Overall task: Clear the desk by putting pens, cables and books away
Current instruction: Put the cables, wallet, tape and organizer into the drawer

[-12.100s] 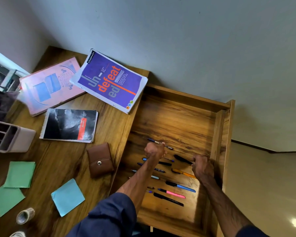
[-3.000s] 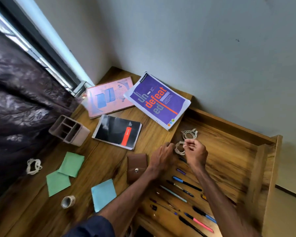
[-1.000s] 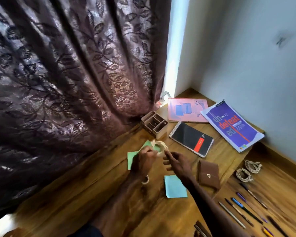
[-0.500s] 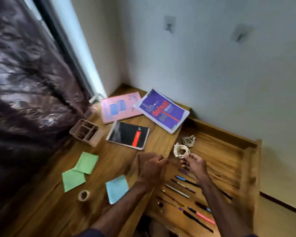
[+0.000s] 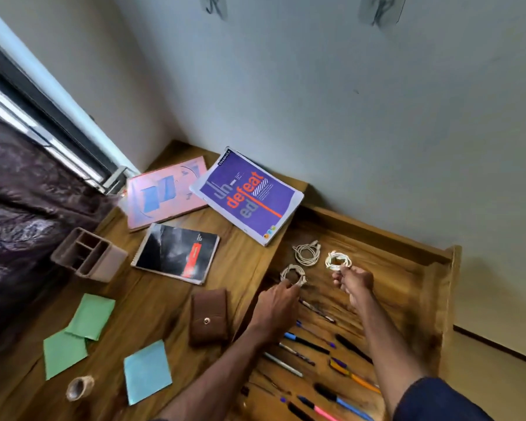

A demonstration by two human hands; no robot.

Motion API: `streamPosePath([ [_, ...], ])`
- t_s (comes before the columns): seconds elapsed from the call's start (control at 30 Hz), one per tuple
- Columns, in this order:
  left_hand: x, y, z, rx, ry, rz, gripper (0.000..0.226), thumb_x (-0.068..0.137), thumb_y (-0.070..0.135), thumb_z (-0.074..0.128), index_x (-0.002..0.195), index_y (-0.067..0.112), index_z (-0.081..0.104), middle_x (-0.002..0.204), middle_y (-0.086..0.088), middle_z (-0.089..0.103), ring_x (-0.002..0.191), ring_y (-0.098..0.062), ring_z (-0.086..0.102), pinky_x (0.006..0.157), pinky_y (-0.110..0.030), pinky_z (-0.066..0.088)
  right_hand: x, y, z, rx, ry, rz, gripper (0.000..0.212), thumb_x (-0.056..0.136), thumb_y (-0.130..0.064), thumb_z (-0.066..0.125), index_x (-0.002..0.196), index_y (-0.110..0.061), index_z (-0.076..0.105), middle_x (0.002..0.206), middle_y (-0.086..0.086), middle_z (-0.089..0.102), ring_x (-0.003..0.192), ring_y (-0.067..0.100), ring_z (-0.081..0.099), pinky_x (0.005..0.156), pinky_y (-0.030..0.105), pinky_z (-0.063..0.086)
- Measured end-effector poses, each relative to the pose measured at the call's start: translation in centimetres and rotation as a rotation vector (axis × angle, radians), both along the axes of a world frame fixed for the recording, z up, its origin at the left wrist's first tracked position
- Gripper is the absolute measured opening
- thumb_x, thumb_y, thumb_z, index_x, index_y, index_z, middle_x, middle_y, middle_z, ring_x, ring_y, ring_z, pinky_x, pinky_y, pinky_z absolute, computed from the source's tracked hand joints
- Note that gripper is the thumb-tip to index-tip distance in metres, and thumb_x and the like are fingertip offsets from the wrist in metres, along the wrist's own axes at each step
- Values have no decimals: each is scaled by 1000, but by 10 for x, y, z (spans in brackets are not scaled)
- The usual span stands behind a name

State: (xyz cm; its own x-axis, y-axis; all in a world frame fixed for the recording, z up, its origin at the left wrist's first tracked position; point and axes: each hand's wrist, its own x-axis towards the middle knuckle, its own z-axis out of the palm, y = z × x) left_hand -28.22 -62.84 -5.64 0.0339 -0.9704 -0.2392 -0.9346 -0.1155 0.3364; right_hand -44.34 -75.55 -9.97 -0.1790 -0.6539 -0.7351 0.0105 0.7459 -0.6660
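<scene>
The open wooden drawer (image 5: 419, 287) holds several pens (image 5: 305, 344) laid in rows near me. My left hand (image 5: 278, 302) pinches a coiled white cable (image 5: 292, 272) at the drawer's left side. Further right, a second coiled white cable (image 5: 337, 260) is gripped by the fingers of my right hand (image 5: 353, 280), just above the drawer floor. A third white coil (image 5: 306, 253) lies loose between and behind them. On the desk are a purple book (image 5: 246, 196), a pink book (image 5: 164, 192) and a black notebook (image 5: 176, 253).
A brown wallet (image 5: 208, 317) lies by the drawer's left edge. A pen holder (image 5: 88, 253) stands by the curtain. Green sticky notes (image 5: 91, 316), a blue note (image 5: 146, 370) and a tape roll (image 5: 78, 387) sit on the near desk. The wall runs behind the drawer.
Both hands have reached forward over the drawer. A third coil now shows: my left hand holds one at the drawer's left, my right hand holds another further right.
</scene>
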Motion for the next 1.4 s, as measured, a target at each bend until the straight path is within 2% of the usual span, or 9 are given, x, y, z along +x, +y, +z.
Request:
streamPosePath([
  [0.13,-7,-15,-13,18,-12,67,21,103,29,41,111,25,60,115,1,60,93,-24,67,65,-39,52,3,-25,-18,20,-20,-38,31,100,-2,56,129,10,56,100,24,67,60,18,58,41,14,48],
  [0.23,-10,-17,-16,22,5,101,21,102,31,41,110,26,60,113,2,59,88,-22,65,64,-40,54,2,-26,-27,49,-65,-95,36,96,4,59,131,13,55,117,29,68,87,29,69,84,32,61],
  [0.3,-10,-14,-16,27,20,117,20,102,32,41,108,27,60,112,3,58,85,-20,64,59,-37,50,2,-18,-28,51,-58,-111,43,94,9,60,135,14,50,119,31,67,103,33,70,97,38,56],
  [0.53,0,8,7,-6,55,212,21,96,34,45,108,23,57,106,-2,58,87,-29,66,60,-36,39,44,66,4,-63,-18,60,32,91,6,63,122,6,60,103,28,72,69,23,66,57,24,55],
  [0.67,20,35,24,-112,87,275,17,96,31,50,109,23,58,109,-5,61,86,-34,68,61,-41,47,89,128,32,-239,7,275,18,89,0,68,106,-2,70,101,21,74,86,32,71,78,44,60],
  [0.83,76,109,42,-303,110,453,28,90,24,51,114,22,65,110,-4,67,90,-27,68,72,-39,55,147,187,61,-439,107,599,11,87,-4,68,97,-6,72,97,11,76,91,24,72,86,39,58],
  [1.0,130,188,44,-380,150,709,32,92,27,47,115,20,68,112,-2,68,97,-21,67,79,-33,54,198,217,71,-516,415,906,46,83,-26,77,121,-6,61,123,15,59,119,30,54,105,41,44],
  [1.17,177,246,41,-362,76,826,22,95,21,54,111,28,66,112,9,69,98,-14,68,79,-30,56,228,223,72,-407,617,966,80,74,-37,86,132,-4,42,136,23,46,127,39,46,111,46,39],
  [1.4,219,277,44,-359,81,951,23,97,17,56,116,21,69,113,3,71,98,-12,67,82,-27,58,247,242,76,-461,452,779,83,73,-21,87,130,-13,28,124,20,60,110,39,63,95,52,54],
])
